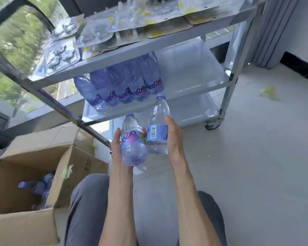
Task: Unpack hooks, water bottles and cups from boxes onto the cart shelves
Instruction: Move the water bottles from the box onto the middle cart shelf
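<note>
My left hand (118, 148) grips a clear water bottle (133, 139) with a purple cap and a purple-pink label. My right hand (174, 137) grips a second water bottle (157, 128), barcode side facing me. Both bottles are held side by side just in front of the cart's middle shelf (194, 80). Several matching bottles (121, 86) stand in a row on the left of that shelf. Packs of hooks (132, 20) in clear blisters cover the top shelf. An open cardboard box (43, 167) at lower left holds more bottles (41, 187).
The steel cart has a bottom shelf (194, 110), a castor (212, 124) at right and a dark handle (21, 8) at upper left. A window is behind it, a grey curtain (274, 32) at upper right. My knees in grey trousers fill the foreground on the pale floor.
</note>
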The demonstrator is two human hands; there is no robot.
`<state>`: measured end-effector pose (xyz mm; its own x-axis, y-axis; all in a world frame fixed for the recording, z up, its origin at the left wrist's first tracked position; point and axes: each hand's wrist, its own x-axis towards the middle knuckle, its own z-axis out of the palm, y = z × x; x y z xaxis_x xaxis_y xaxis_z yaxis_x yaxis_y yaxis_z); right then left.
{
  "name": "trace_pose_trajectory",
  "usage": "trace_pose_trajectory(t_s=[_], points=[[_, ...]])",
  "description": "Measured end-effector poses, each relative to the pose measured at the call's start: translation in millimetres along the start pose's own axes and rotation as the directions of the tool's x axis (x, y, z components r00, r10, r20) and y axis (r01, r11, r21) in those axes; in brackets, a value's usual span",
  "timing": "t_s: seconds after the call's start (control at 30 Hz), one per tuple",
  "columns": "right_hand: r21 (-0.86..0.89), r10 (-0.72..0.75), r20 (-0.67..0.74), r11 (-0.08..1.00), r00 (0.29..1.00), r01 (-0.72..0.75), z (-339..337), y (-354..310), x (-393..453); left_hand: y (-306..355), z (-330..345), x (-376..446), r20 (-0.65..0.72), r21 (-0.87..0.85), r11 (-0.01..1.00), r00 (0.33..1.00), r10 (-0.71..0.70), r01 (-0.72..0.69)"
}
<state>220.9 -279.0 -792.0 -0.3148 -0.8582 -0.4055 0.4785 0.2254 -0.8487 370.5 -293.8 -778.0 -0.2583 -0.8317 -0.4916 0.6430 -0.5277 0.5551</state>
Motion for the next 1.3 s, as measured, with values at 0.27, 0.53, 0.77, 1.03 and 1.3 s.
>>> trace_pose_trajectory(t_s=[0.27,0.53,0.77,1.03,1.3], points=[[0.015,-0.072,0.135,0.997,0.988,0.071,13.7,-3.0,-23.1,6.7,-17.7,-14.0,-0.030,0.146,0.964,0.973,0.231,-0.224],[0.118,-0.131,0.204,0.987,0.970,0.108,19.1,-2.7,-82.2,29.2,-13.0,-61.2,0.380,0.009,0.998,0.923,-0.057,0.057],[0.059,-0.283,0.165,0.959,0.945,0.277,16.0,-25.7,-119.5,28.7,-26.0,-67.8,0.295,0.156,0.986,0.955,0.011,-0.059],[0.017,-0.325,0.078,0.946,0.942,0.325,5.0,-17.3,-140.1,46.9,-22.2,-96.8,0.572,0.213,0.977,0.809,-0.134,0.011],[0.001,-0.351,0.096,0.936,0.931,0.352,3.0,-20.4,-149.4,26.7,-2.6,-124.3,0.642,0.192,0.976,0.740,-0.202,0.100]])
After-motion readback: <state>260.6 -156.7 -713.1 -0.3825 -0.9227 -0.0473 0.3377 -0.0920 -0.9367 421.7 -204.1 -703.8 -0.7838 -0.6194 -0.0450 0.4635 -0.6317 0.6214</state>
